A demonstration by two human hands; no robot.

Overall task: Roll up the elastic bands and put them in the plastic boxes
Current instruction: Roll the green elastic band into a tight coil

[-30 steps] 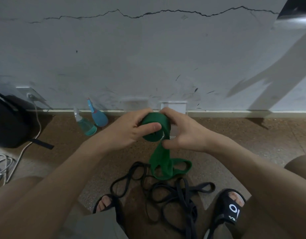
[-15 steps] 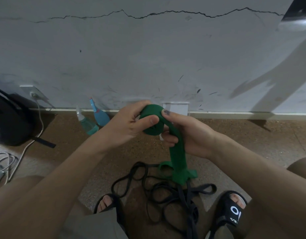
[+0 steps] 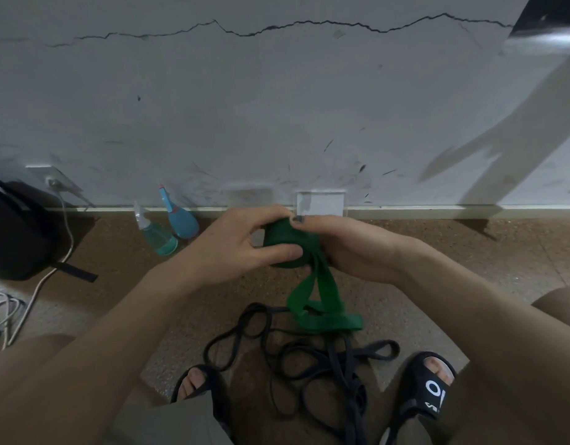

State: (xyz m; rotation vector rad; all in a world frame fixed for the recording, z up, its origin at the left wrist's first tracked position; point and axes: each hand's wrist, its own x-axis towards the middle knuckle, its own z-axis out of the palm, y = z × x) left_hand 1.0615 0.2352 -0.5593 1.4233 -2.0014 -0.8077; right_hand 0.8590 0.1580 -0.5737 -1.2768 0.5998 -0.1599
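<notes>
Left hand (image 3: 232, 248), right hand (image 3: 348, 248) grip green band roll (image 3: 285, 240); tail dangles.

Head view, angled down (close) at floor (image 3: 470, 252), facing wall (image 3: 277, 107)

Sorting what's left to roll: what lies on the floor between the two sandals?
In the head view, tangled black bands lie between the left sandal and right sandal.
</notes>
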